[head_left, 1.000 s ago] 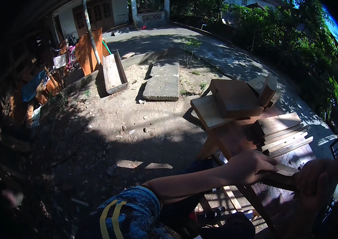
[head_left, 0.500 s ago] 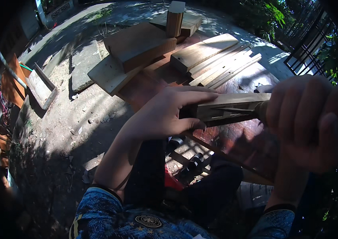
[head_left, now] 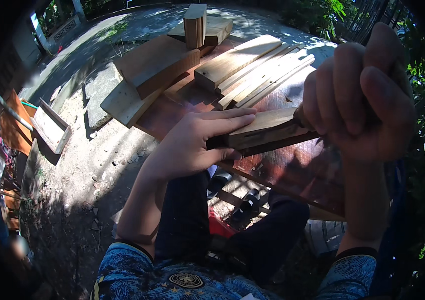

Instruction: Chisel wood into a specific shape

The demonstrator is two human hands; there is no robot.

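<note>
My left hand (head_left: 200,142) grips a short pale wooden piece (head_left: 262,125) from its left end, fingers over the top and thumb along the near side, above the reddish wooden work surface (head_left: 285,172). A narrow dark slot or cut runs along the piece. My right hand (head_left: 357,95) is curled in a fist around a hand tool, mostly hidden by the fingers; its dark shaft (head_left: 298,119) meets the piece's right end. Behind them lie several pale strips (head_left: 267,75) and a thicker board (head_left: 235,60).
Stacked boards (head_left: 152,65) and an upright block (head_left: 195,27) occupy the surface's back left. Below are my legs and dark sandals (head_left: 247,205). A concrete slab (head_left: 97,105) and wooden trough (head_left: 52,127) lie on the ground at left, with paving, plants and a dark gate behind.
The view has swung right and down onto the work surface. Since half a second ago my right hand has risen and tilted over the piece's end; my left hand still holds the piece.
</note>
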